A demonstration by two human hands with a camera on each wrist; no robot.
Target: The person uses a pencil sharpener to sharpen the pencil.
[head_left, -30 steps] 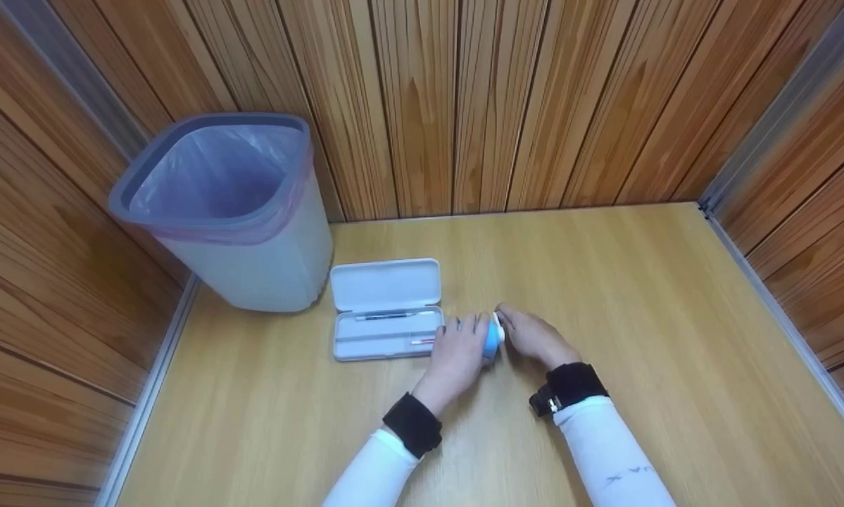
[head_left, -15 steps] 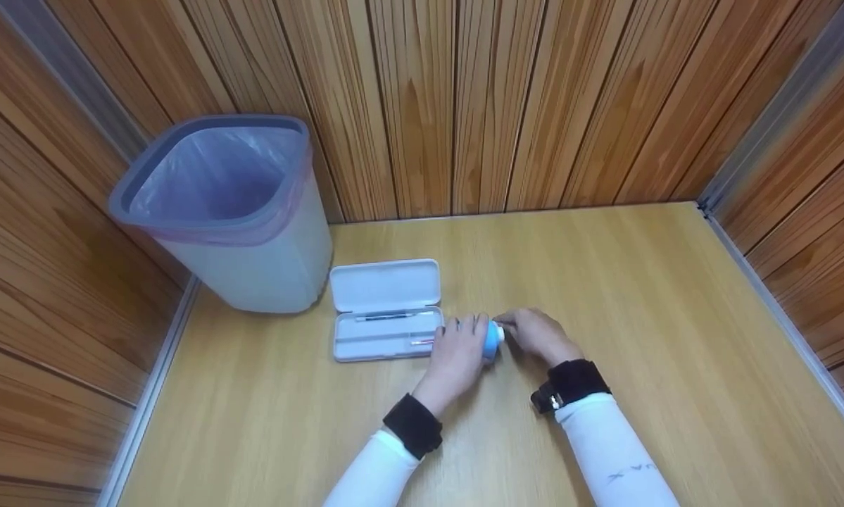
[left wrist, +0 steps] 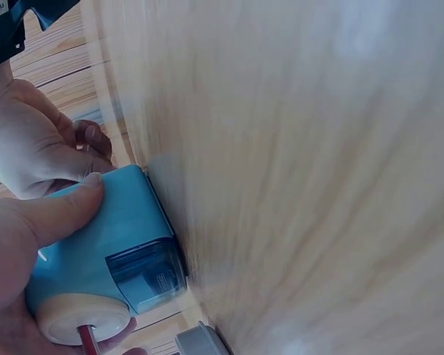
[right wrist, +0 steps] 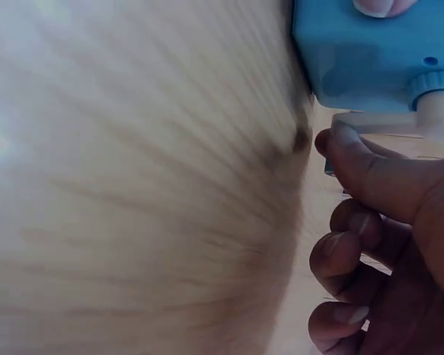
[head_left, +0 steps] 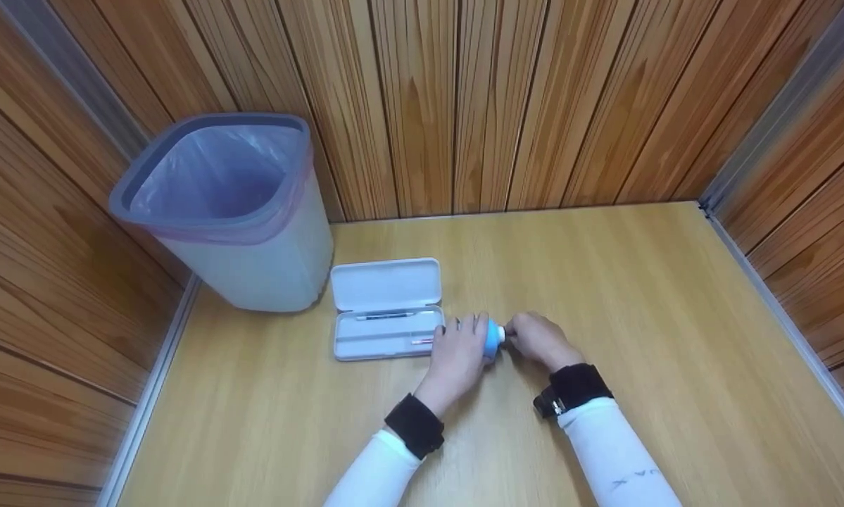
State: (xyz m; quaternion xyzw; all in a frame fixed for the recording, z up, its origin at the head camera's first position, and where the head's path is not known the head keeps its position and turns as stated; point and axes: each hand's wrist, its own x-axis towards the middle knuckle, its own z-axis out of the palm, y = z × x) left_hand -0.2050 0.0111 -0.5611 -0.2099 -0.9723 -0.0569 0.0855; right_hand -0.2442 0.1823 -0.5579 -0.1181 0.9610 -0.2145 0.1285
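My left hand (head_left: 457,355) grips a blue crank pencil sharpener (left wrist: 129,211) lying over the table, its thumb along the body and the dark see-through shavings drawer (left wrist: 149,275) facing the tabletop. A red pencil (left wrist: 88,342) sticks out of the round cream front; in the head view its end overlaps the pencil case. On the opposite side, my right hand (head_left: 540,341) pinches the end of the white crank handle (right wrist: 381,123) between thumb and forefinger. The other right fingers are curled. Much of the sharpener is hidden under the left hand in the head view.
Left of the hands lies a pale grey pencil case (head_left: 385,283) with its lid raised, holding a dark slim pen (head_left: 386,316). A lined waste bin (head_left: 281,274) stands behind it at the left. Wood-panelled walls (head_left: 429,105) enclose the table (head_left: 605,274) at the back and sides.
The right hand has swung the crank round, going from the upper side of the sharpener's end to lower and slightly right. The left hand and the sharpener have stayed in place.
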